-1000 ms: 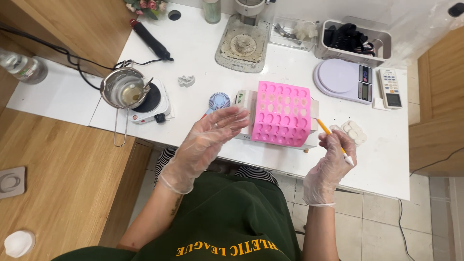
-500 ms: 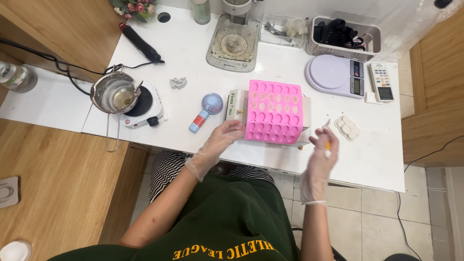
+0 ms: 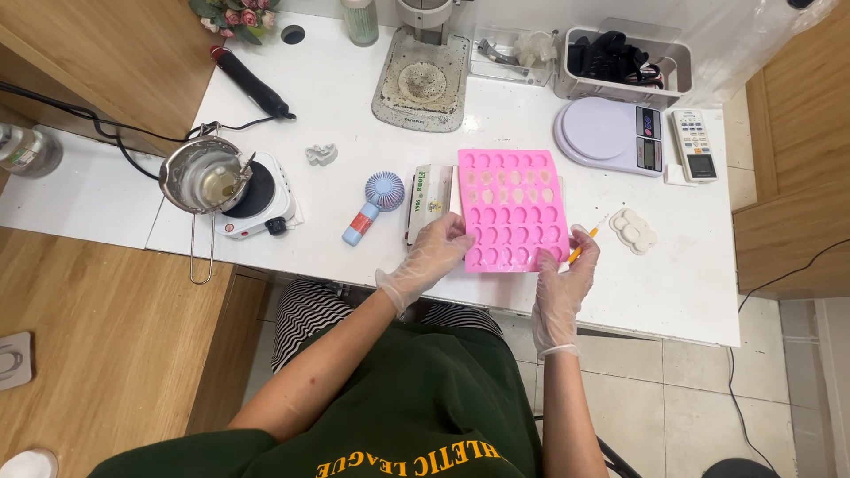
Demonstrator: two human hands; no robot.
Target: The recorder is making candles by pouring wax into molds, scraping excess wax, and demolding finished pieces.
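Gripping the near edge of a pink silicone mould (image 3: 512, 208) from both sides, the person sits at a white table (image 3: 354, 106) in thin clear gloves. The left hand (image 3: 434, 257) is closed on the mould's near left corner, thumb on top. The right hand (image 3: 567, 265) pinches the near right corner and also keeps a slim orange-yellow stick (image 3: 586, 241), perhaps a pencil or pick, tucked between its fingers. The mould lies flat near the table's front edge, directly ahead of the person, part of it resting over a small printed box (image 3: 428, 202) that sticks out on its left.

Judging by the cavities, the work is partway through: several in the far rows hold a pale filling, while the near rows look empty, so most cells appear yet to be filled.

Just right of the mould sits a small white cast piece with rounded lobes (image 3: 633, 230). Left of the mould, past the box, lies a handheld fan (image 3: 374, 202) with a blue handle; further left stands a small electric hotplate (image 3: 257, 199) carrying a metal melting pot (image 3: 204, 174) with liquid in it. A small grey cast shape (image 3: 321, 155) lies beyond the fan.

Behind the mould to the right rests a round kitchen scale (image 3: 611, 134), with a white remote control (image 3: 695, 146) beside it. Straight behind the mould is a stained grey machine base (image 3: 423, 80), and far right of that a grey bin (image 3: 620, 62) of dark items.
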